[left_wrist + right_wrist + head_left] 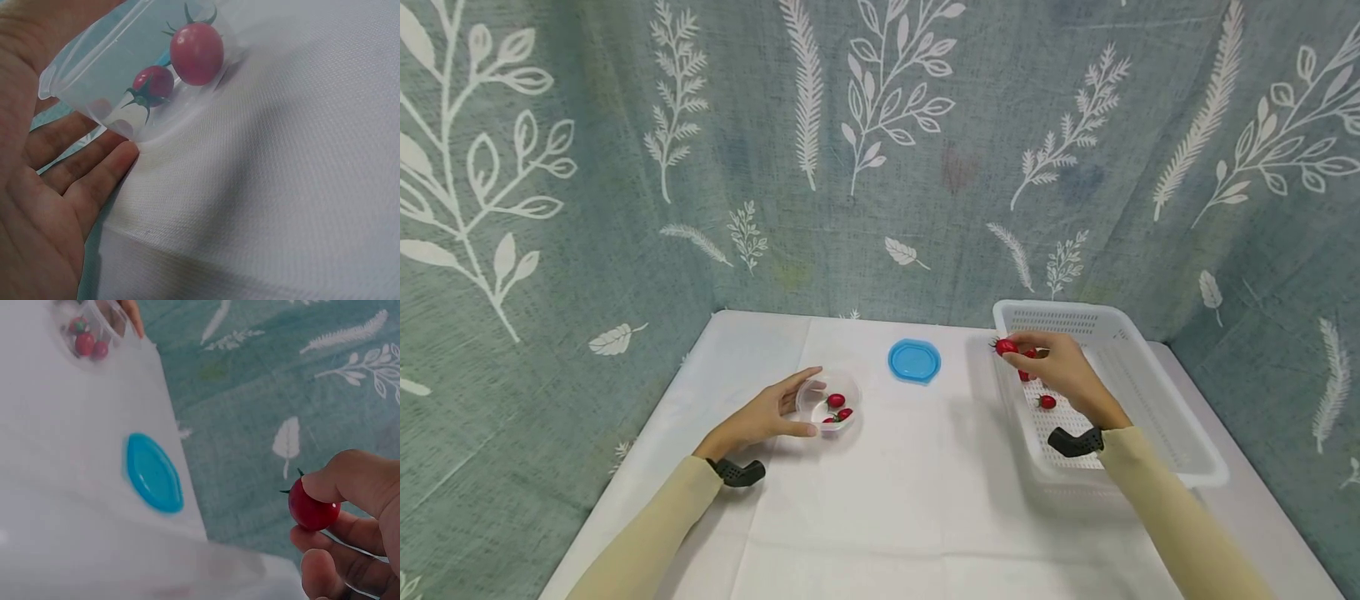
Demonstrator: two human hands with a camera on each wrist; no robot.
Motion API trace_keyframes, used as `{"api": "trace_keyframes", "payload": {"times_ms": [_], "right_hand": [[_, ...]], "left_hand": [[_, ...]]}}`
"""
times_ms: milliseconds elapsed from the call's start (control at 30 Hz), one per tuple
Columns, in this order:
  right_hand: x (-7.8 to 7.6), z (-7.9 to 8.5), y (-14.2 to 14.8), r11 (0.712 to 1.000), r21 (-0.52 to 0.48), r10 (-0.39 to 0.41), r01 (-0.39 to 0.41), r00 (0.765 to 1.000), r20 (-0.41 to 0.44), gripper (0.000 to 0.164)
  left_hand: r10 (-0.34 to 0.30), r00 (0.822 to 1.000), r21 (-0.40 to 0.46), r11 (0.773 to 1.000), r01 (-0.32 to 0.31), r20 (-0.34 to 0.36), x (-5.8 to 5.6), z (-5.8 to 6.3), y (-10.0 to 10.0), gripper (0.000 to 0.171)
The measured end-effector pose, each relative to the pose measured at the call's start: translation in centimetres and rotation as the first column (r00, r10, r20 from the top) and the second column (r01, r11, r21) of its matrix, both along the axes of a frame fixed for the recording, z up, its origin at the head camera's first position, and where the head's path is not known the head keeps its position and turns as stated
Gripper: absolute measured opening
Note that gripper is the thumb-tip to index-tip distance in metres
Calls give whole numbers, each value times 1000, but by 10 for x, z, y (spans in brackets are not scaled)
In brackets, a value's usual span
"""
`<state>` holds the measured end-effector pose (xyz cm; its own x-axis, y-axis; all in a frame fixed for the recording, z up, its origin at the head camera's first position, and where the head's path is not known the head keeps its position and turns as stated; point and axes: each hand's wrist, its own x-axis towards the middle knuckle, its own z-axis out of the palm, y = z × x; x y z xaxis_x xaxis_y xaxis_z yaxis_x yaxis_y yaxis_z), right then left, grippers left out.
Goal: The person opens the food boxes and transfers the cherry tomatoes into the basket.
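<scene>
My left hand (767,417) holds a small clear plastic cup (103,69) on the white table, thumb on one side and fingers on the other. Inside the cup lie a few red cherry tomatoes (836,401) with green stems; two of them show in the left wrist view. Over the left edge of a white basket, my right hand (1067,371) pinches one cherry tomato (312,507) between thumb and fingers, its green stem pointing away from the palm. Below that hand, more cherry tomatoes (1047,402) lie in the basket, some partly hidden by it.
The white slotted basket (1157,408) stands at the right of the table. A round blue lid (914,361) lies at the back middle, between cup and basket. Grey-green leaf-patterned cloth (880,233) hangs behind and at both sides.
</scene>
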<state>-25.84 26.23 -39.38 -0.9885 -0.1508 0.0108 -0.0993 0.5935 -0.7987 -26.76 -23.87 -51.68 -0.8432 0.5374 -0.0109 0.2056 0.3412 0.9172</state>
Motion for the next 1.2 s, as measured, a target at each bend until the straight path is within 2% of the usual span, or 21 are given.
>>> {"api": "trace_keyframes", "payload": {"times_ms": [267,533,800,1200], "right_hand": [[2,-6,33,997,56,-49,50,998,-31,48],[5,-15,54,990,117,-80,83,996,-29,50],[11,-21,75,979,180,-105,97,994,36,59],[12,-32,91,952,289,-161,103,970,183,52]], "left_hand": [[4,1000,-2,1000,-4,-4,1,2,0,106],[-2,1000,-4,1000,2,0,-1,-2,-1,107],[8,1000,-9,1000,-8,8,-2,-3,-1,107],[4,1000,-3,1000,-4,0,0,-3,-2,104]]}}
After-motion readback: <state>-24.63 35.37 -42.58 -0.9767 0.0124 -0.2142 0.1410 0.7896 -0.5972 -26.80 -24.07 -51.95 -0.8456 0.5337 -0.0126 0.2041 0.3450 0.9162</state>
